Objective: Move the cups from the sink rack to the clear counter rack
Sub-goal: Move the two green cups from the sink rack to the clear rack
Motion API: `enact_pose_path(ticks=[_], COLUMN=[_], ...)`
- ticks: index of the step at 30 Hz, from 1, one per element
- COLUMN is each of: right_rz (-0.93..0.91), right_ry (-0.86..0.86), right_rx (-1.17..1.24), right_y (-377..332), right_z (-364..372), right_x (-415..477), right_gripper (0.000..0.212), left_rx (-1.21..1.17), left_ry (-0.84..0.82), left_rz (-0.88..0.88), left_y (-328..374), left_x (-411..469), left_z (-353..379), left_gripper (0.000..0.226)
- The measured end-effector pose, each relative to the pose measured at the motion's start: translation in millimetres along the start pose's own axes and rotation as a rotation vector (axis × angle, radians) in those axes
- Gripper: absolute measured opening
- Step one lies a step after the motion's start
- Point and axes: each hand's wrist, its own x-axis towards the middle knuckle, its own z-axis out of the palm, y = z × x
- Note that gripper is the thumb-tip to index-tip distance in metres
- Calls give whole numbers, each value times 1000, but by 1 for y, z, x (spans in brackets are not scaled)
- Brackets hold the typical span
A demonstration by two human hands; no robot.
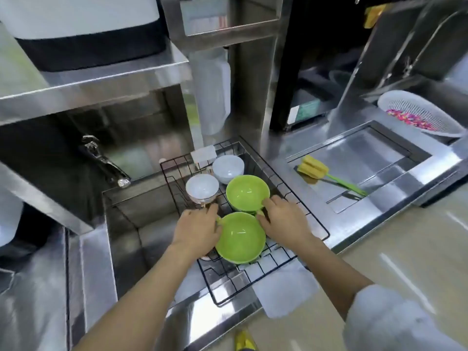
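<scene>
Over the sink, head view: black wire dish rack (291, 198) spanning the steel sink basin (141, 224) and reaching onto the steel counter (379, 249).
Near cup: glossy lime-green round cup (240, 236) upright in the rack's middle, mouth up, flanked by both hands.
Far green cup: second lime-green round cup (247, 193) upright just behind the first, nearly touching it.
Pale cups: white cup with a patterned lower band (202, 186) to the left of the far green cup; plain white cup (228, 167) behind, near the rack's back edge.
Left hand (198, 228): pressed against the near green cup's left side, fingers curled around its handle and rim; gripping.
Right hand (283, 219): laid on the rack between the two green cups, fingertips at the handle of the far one; firm grip or mere touch cannot be told.
Right of the rack: yellow sponge brush with a green handle (326, 177) lying on a recessed steel tray (367, 158).
Far right: white perforated plastic basket (417, 115) holding multicoloured bits.
Left rear: chrome tap (103, 160) angled over the basin.
Under the rack's near corner: white cloth (286, 287).
</scene>
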Motion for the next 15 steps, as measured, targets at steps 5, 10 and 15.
enact_pose_path(ticks=[5,10,15], right_rz=[118,200,240], right_ry=[-252,-452,-480], right_rx=[108,209,261], right_y=[3,2,-5], right_z=[15,16,7], right_x=[-3,3,6], right_gripper=[34,26,29], left_rx=[39,66,-69], left_ry=[-100,-103,-144], left_rz=[-36,-103,-118], left_y=[8,14,16], left_x=[-4,-3,-3], left_z=[11,14,9], left_gripper=[40,42,48])
